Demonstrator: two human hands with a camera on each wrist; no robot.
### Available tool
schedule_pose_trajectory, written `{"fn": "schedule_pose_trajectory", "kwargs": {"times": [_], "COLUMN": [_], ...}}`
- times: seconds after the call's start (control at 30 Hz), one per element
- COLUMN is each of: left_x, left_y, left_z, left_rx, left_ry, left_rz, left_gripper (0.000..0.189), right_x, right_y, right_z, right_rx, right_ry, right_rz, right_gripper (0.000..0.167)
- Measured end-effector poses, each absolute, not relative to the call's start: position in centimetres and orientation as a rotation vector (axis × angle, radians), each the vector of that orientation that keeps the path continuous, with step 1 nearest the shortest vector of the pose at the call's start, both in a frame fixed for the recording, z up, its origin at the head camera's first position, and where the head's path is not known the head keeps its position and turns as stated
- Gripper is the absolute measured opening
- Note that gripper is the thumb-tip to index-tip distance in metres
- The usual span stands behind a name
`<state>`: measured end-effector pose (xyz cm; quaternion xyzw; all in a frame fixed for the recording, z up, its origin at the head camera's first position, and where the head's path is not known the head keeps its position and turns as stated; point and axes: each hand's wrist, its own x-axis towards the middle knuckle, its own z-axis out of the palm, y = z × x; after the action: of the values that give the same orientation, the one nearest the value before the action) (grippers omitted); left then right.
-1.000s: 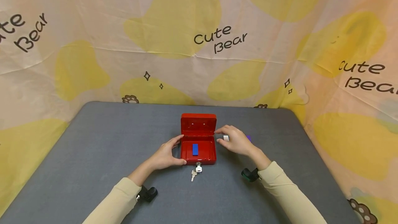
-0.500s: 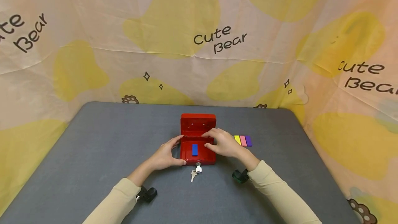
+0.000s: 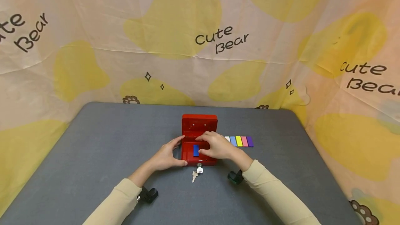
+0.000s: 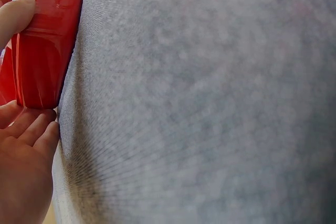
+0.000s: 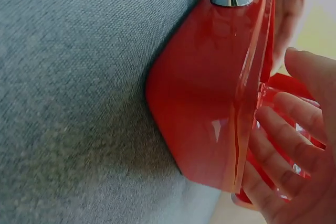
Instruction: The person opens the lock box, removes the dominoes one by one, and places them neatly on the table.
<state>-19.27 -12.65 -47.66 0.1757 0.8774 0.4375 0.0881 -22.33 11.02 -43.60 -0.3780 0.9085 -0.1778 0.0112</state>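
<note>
A red metal cash box (image 3: 189, 162) stands on the table with its lid (image 3: 199, 122) raised. Inside lies a small blue rectangular piece (image 3: 195, 150). My left hand (image 3: 165, 156) grips the box's left side, thumb at the front corner and fingers by the back. In the left wrist view that thumb (image 4: 21, 13) rests on the front rim. Over the right half of the box is my right hand (image 3: 217, 146), thumb and fingers apart, the thumb right beside the blue piece. The right wrist view shows its fingers (image 5: 286, 135) spread over the box's edge, holding nothing.
A key (image 3: 199, 170) sits in the front lock, with a second key (image 3: 194, 176) hanging from it. Right of the box, several coloured strips lie side by side, among them a yellow strip (image 3: 239, 141) and a purple strip (image 3: 250, 141). A printed cloth (image 3: 175, 20) stands behind the table.
My right hand has moved left from beside the box to over its inside, near the blue piece, uncovering the coloured strips. The left hand has stayed on the box.
</note>
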Motion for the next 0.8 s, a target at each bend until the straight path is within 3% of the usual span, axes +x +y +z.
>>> {"fn": "schedule_pose_trajectory", "kwargs": {"times": [0.47, 0.8], "left_x": [-19.4, -19.4], "left_y": [-12.7, -12.7], "left_z": [-47.7, -47.7], "left_rx": [0.551, 0.545], "left_ry": [2.617, 2.613], "left_rz": [1.304, 1.31], "left_gripper": [0.088, 0.089], "right_x": [-22.3, -22.2], "right_y": [9.8, 9.4], "right_z": [-44.3, -44.6], "right_rx": [-1.153, -1.175], "right_ry": [2.831, 2.864], "right_rz": [-0.4, -0.336], "right_gripper": [0.052, 0.052]}}
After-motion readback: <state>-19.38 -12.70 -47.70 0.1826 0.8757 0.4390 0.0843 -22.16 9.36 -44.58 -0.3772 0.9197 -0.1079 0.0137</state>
